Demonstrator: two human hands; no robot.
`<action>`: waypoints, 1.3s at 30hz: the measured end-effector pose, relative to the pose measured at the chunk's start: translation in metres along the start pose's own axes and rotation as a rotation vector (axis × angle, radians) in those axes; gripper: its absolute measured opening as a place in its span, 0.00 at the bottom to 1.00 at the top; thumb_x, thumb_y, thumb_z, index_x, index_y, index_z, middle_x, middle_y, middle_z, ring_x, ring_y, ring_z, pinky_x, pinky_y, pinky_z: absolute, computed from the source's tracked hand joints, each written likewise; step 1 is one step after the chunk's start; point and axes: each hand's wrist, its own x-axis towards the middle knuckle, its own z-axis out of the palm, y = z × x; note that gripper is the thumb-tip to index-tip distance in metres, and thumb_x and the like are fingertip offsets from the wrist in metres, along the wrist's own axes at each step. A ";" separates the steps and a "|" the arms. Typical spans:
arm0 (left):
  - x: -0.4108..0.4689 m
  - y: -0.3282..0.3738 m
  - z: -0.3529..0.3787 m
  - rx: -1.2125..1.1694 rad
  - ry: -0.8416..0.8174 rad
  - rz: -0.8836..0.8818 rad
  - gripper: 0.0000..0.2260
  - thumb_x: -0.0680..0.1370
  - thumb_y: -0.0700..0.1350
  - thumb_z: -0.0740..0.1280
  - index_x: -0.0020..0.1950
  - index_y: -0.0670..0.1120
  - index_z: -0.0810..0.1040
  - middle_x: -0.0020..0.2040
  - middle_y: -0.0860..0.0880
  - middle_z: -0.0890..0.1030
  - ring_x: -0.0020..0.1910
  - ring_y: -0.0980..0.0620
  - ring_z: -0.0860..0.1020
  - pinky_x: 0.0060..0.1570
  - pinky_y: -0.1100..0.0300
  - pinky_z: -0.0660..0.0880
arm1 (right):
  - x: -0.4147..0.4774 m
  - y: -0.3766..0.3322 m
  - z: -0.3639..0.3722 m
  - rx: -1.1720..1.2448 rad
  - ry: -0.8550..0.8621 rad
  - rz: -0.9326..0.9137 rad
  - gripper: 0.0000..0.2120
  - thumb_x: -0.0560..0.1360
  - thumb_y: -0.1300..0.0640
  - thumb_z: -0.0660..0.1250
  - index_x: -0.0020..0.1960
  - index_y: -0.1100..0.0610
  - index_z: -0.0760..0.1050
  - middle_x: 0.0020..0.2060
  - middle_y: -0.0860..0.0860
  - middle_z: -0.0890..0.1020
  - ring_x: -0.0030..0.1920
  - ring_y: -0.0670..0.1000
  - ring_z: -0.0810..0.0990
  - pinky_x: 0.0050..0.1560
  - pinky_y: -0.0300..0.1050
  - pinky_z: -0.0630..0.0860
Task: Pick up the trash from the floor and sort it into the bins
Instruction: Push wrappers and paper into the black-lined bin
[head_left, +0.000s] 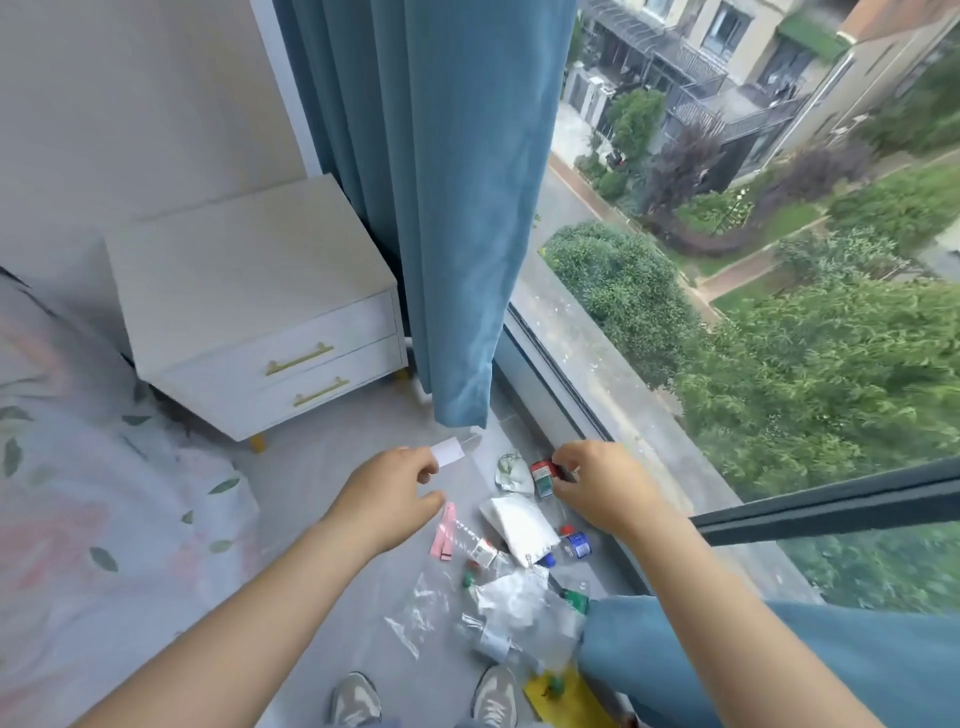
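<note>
A: Start at the bottom edge of the frame. What's there?

B: Two grey sneakers, a yellow wrapper beside the right one, and just above them a heap of clear plastic bags with crushed bottles mixed in. All of it lies on the grey floor.

A: And further up?

B: A white packet, a pink strip and a blue-labelled bottle around centre frame. Then the hands.

A: Doing what?

B: The left hand pinches a small white slip of paper between thumb and fingertips. The right hand has its fingers curled round a red-capped bottle, next to a crumpled wrapper by the window track.

A: Any bins?

B: None in view (so I can't say what's in them). The white nightstand at left has both drawers shut, with the blue curtain beyond.

A: Progress?

B: Early, I'd judge: most of the trash is on the floor, nothing visibly sorted.
</note>
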 end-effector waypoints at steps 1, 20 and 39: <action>0.015 -0.014 0.017 -0.006 -0.004 -0.015 0.13 0.75 0.50 0.67 0.58 0.49 0.76 0.54 0.52 0.79 0.52 0.52 0.77 0.53 0.60 0.73 | 0.016 0.007 0.022 0.006 -0.009 0.015 0.16 0.73 0.54 0.65 0.61 0.53 0.76 0.54 0.50 0.80 0.53 0.52 0.77 0.46 0.41 0.71; 0.284 -0.238 0.351 0.109 -0.065 0.041 0.15 0.76 0.48 0.65 0.62 0.47 0.74 0.59 0.50 0.78 0.57 0.50 0.76 0.54 0.61 0.70 | 0.285 0.115 0.393 -0.206 -0.048 0.003 0.18 0.74 0.54 0.65 0.63 0.55 0.74 0.60 0.52 0.77 0.61 0.55 0.75 0.57 0.44 0.73; 0.315 -0.232 0.429 0.341 -0.055 0.191 0.14 0.76 0.49 0.65 0.60 0.47 0.75 0.58 0.50 0.79 0.57 0.49 0.76 0.56 0.58 0.73 | 0.238 0.206 0.470 0.057 0.007 0.151 0.35 0.70 0.40 0.71 0.71 0.54 0.67 0.67 0.52 0.73 0.64 0.53 0.73 0.61 0.45 0.71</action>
